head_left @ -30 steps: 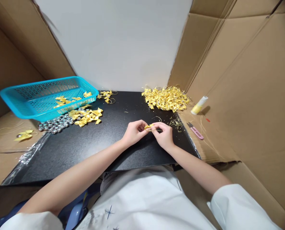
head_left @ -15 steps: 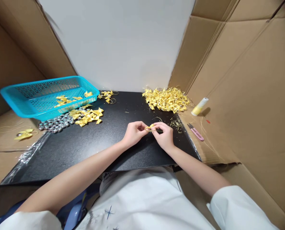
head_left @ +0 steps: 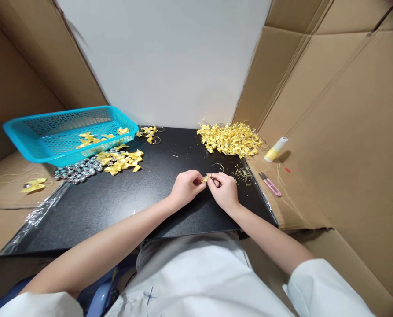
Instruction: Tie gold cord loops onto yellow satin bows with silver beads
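Over the black tabletop [head_left: 117,207], my left hand [head_left: 186,187] pinches a small yellow ribbon bow [head_left: 205,179] between thumb and fingertips. My right hand [head_left: 225,190] meets it from the other side, its thumb and forefinger closed on the bow's right end or its thread; the fingers hide which. A loose thread [head_left: 220,166] curls just above the right fingers. Most of the bow is covered by my fingertips.
A turquoise basket [head_left: 27,152] holding bows stands at the back left, with silver beads [head_left: 79,171] and loose yellow bows [head_left: 125,162] before it. Finished-looking bows with loops heap up [head_left: 229,138] at the back right. Thread scraps [head_left: 244,174], pink snips [head_left: 270,185] and a thread spool [head_left: 275,149] lie rightward.
My fingertips have shifted around the bow, and less of its yellow shows. The right fingers are curled more tightly. Both hands stay in nearly the same place.
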